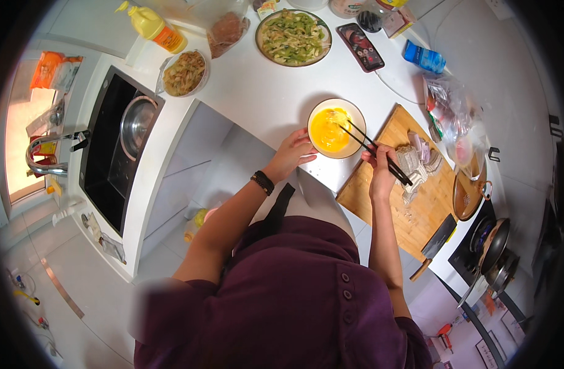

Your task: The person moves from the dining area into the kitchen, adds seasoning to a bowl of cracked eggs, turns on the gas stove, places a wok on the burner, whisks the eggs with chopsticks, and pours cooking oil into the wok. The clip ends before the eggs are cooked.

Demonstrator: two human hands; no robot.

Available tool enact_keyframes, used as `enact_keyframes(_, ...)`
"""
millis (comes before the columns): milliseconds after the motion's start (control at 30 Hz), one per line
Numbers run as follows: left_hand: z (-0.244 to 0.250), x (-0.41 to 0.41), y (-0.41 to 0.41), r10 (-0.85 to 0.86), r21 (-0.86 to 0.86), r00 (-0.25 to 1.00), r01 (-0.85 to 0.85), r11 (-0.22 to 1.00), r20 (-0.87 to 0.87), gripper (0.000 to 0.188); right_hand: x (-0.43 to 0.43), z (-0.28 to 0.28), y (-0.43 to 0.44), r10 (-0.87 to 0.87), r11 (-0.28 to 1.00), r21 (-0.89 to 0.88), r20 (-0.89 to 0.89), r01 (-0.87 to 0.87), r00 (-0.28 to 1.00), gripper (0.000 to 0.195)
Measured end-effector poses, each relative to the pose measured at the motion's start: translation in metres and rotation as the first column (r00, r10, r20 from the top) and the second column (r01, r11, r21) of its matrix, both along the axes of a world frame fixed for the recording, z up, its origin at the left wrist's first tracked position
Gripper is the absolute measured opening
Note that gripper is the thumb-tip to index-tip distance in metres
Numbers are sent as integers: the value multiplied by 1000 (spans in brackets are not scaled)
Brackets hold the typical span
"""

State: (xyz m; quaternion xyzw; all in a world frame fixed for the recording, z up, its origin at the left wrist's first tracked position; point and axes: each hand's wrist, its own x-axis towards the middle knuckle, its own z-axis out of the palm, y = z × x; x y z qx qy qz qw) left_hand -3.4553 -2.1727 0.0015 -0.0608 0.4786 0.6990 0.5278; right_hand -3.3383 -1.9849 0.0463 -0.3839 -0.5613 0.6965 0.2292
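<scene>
A round bowl [361, 113] with a pale inside stands on the counter before me, holding yellow beaten egg [326, 133]. Curved round its left side, my left hand [294, 154] steadies the bowl with fingers and thumb at the outer wall. My right hand [382, 167] grips a pair of dark chopsticks [359, 140], and their tips dip into the egg. Just right of that hand, a wooden cutting board [378, 184] carries several pale, scored food pieces [415, 161]. A cleaver [439, 237] lies at the board's near right corner.
At the back are a plate of sliced green vegetables [293, 37], a phone [360, 46] and a yellow pump bottle [155, 30]. A bowl of shredded food [185, 74] is left, near the sink [109, 152]. Pans [495, 246] sit on the stove at right, beside a glass lid [468, 193].
</scene>
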Motion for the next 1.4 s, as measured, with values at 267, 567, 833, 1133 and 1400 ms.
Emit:
enact_keyframes(267, -1, 0, -1, 8, 2, 1000, -8, 1000, -3, 51, 0, -7, 6, 137, 951, -281, 5, -130, 991, 18)
enact_keyframes(567, 0, 0, -5, 19, -25, 1000, -19, 999, 3, 52, 0, -15, 5, -83, 968, -243, -109, 54, 991, 16)
enact_keyframes(833, -8, 0, -5, 27, 18, 1000, -27, 999, 8, 56, 4, 2, 5, 183, 967, -195, 74, -166, 980, 18)
enact_keyframes(1133, -8, -2, -4, 38, 9, 999, -38, 999, 20, 57, 6, -1, 7, 61, 960, -271, -37, -69, 997, 18)
enact_keyframes(1400, -11, -1, -7, 40, 32, 999, -41, 999, 32, 56, 5, -6, 4, 28, 976, -213, -45, -37, 999, 18)
